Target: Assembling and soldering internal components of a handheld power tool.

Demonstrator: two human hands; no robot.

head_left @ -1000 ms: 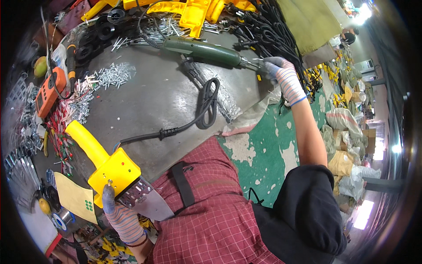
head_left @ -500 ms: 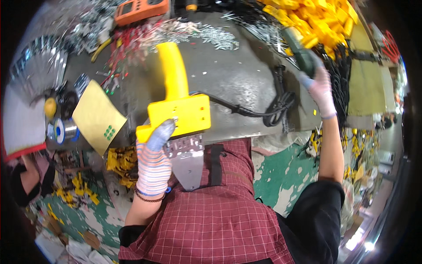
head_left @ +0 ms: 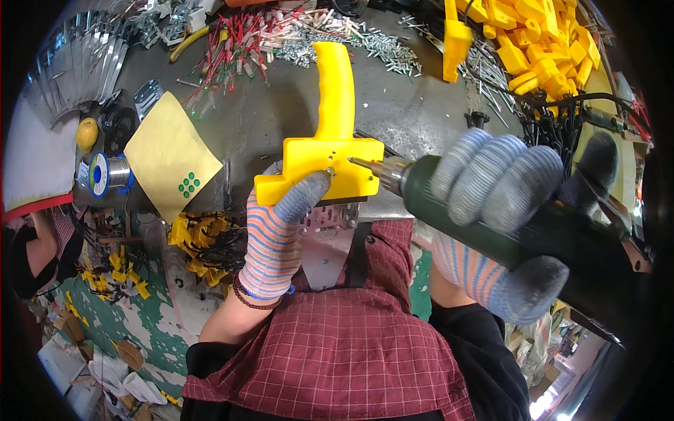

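At the frame's centre the left hand (head_left: 275,235) grasps the housing (head_left: 309,156), probably to steady it, and the right hand (head_left: 516,188), at right, grips the driver (head_left: 477,241) so its bit (head_left: 365,164) points there.

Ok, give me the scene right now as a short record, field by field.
Left hand: gloved, gripping the yellow housing, thumb on its face
Right hand: gloved, wrapped around the green power screwdriver
Screwdriver bit: over the housing's face; contact cannot be told
Metal plate: at the housing's near side, narrowing toward the person
Left of housing: yellowish sheet with green dots; wire spool
Beyond housing: loose screws
Upper right: yellow parts heaped
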